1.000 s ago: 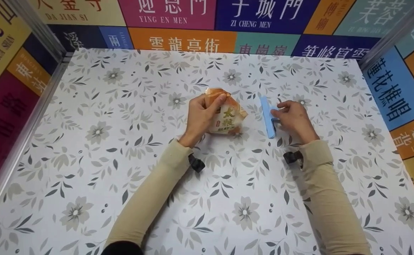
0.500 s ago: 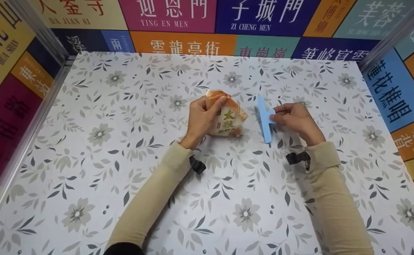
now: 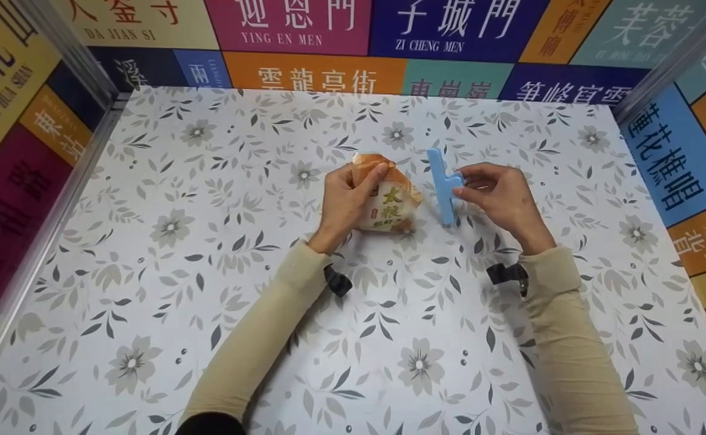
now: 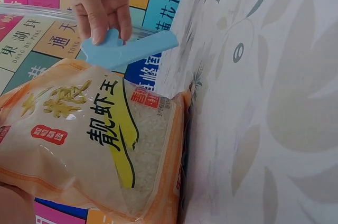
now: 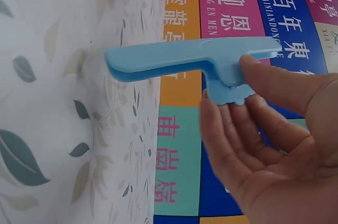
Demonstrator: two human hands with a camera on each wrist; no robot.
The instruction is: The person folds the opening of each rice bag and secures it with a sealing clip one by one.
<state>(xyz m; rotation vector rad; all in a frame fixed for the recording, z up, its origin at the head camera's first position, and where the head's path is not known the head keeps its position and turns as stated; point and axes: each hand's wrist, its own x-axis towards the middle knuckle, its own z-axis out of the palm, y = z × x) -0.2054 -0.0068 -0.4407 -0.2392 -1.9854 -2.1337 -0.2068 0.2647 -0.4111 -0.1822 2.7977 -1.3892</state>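
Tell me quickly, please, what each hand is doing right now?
Left hand: grips the top of the orange rice bag standing on the table.
Right hand: pinches the blue bag clip by its handle, beside the bag.

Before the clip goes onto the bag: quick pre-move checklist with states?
1. Blue sealing clip in the right hand, pinched at its handle: ok.
2. Clip lifted off the floral table: ok.
3. Rice bag steadied upright by the left hand, gripping near its top: ok.
4. Clip open enough to take the bag top: not ok, the right wrist view shows its bars closed together.
5. Bag top folded flat for clamping: cannot tell, fingers cover it.
6. Clip apart from the bag, with a gap between them: ok.
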